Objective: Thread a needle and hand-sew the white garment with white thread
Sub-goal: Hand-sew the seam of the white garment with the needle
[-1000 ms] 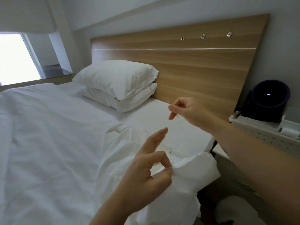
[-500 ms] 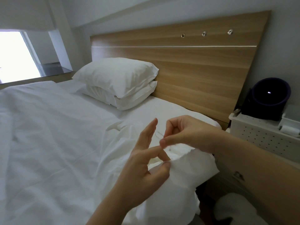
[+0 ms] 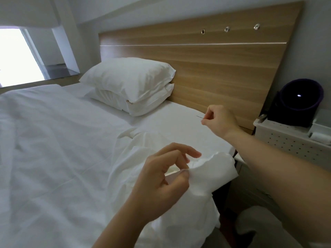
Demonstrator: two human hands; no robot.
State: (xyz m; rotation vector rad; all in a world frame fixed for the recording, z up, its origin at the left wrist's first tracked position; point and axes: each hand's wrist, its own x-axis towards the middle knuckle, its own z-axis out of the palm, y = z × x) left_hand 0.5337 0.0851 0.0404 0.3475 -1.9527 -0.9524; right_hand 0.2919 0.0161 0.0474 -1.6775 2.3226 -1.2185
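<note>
A bright window fills the far left, and the white duvet spreads over most of the bed, with two stacked pillows at its head end against the wooden headboard.

Near the bed's right edge the left hand has a narrow grip: thumb and a lower finger pinch a fold at the rim of the white garment, while the forefinger and middle finger stand loosely out above it. The garment lies bunched along that right edge, one corner lifted into the pinch and the rest trailing down toward the camera.

Further right and well apart from the cloth, the right hand is raised over the sheet with a tight grip on the needle, held between thumb and forefinger with the free end pointing left.

Judging by that raised hand, the work looks to be in the sewing stage, at the drawing-out of a stitch, with more of the seam likely left to do. That stays a guess. The white thread cannot be made out against the white bedding, so neither the threading nor any finished stitches can be confirmed, and the seam itself is hidden in the folds behind the left hand.

At the far right a perforated white cabinet carries a dark round object — what it is cannot be told.
</note>
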